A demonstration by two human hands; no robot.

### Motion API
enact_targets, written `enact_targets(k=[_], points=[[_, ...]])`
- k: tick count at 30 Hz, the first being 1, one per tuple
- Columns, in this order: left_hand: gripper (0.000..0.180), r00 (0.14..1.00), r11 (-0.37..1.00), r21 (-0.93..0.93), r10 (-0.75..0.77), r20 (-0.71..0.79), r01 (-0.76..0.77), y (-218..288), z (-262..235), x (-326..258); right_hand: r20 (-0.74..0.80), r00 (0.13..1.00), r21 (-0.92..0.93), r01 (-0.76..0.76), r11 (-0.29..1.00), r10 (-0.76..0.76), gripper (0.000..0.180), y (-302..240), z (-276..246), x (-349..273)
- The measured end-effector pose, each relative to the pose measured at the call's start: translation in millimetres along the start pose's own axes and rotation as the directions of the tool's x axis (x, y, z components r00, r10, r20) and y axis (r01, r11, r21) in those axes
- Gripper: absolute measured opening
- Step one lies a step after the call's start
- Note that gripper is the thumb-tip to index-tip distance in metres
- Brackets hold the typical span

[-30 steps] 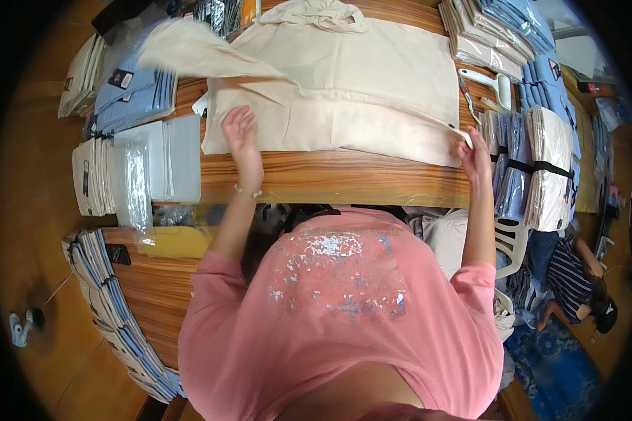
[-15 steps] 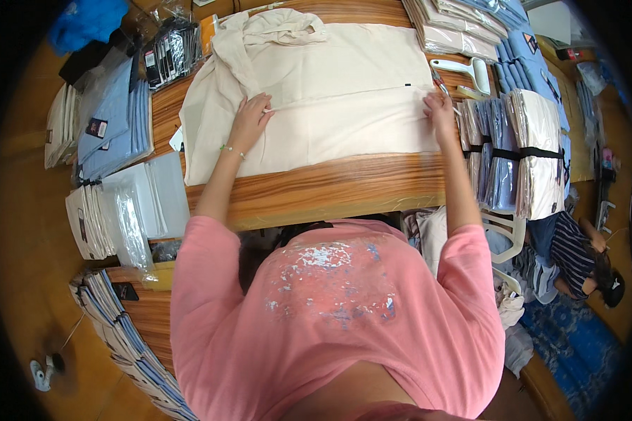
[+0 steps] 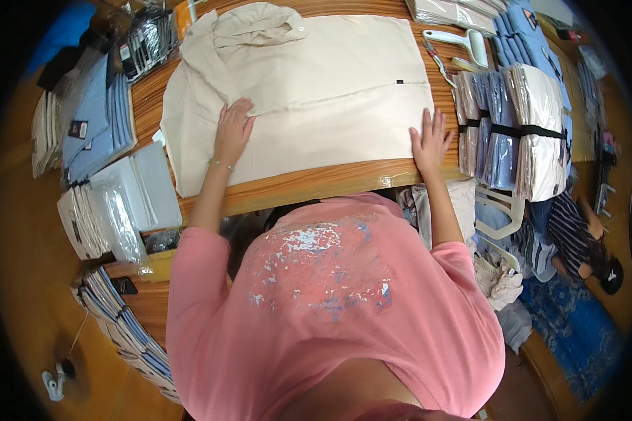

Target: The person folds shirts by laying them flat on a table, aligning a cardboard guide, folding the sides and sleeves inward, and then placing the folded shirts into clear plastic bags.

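A cream shirt [image 3: 316,91] lies spread flat on the wooden table [image 3: 309,184], collar toward the far edge. My left hand [image 3: 232,130] rests flat on its left part, fingers apart, a thin bracelet at the wrist. At the shirt's right edge my right hand [image 3: 431,142] presses down with spread fingers, half on the cloth and half on the wood. Neither hand grips anything. My pink top fills the lower middle of the view.
Bundled packed shirts [image 3: 512,126] stand right of the table, with a white lint brush [image 3: 463,40] and scissors [image 3: 437,62] behind them. Folded blue shirts [image 3: 95,119] and clear bags [image 3: 123,203] lie left. More stacks [image 3: 126,323] sit lower left. A person [image 3: 583,238] sits at the right.
The view has tilted so the shirt sits higher and nearer. Both hands slid outward and down over the cloth, the right one reaching the shirt's right edge near the table's front.
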State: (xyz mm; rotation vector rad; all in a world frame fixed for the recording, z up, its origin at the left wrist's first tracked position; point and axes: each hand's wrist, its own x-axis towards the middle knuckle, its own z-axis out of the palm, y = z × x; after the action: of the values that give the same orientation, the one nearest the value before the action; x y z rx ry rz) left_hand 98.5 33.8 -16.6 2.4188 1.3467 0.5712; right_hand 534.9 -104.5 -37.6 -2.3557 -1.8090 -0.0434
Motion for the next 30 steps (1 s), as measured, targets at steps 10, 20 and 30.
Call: enact_targets(k=[10,20,30], points=[[0.026,1.000,1.000,0.013,0.010,-0.019,-0.010,-1,1,1,-0.044,0.943,0.396,-0.287,0.873,0.330,0.018,10,-29,7],[0.029,1.000,0.992,0.129,0.004,-0.030,0.000,13,-10,5,-0.217,0.972,0.194,-0.053,0.980,0.095,0.020,-17,-53,12],[0.023,0.983,0.985,-0.035,-0.166,0.073,0.169,76,24,58,-0.192,0.894,0.539,0.440,0.718,-0.404,0.017,-197,2,55]])
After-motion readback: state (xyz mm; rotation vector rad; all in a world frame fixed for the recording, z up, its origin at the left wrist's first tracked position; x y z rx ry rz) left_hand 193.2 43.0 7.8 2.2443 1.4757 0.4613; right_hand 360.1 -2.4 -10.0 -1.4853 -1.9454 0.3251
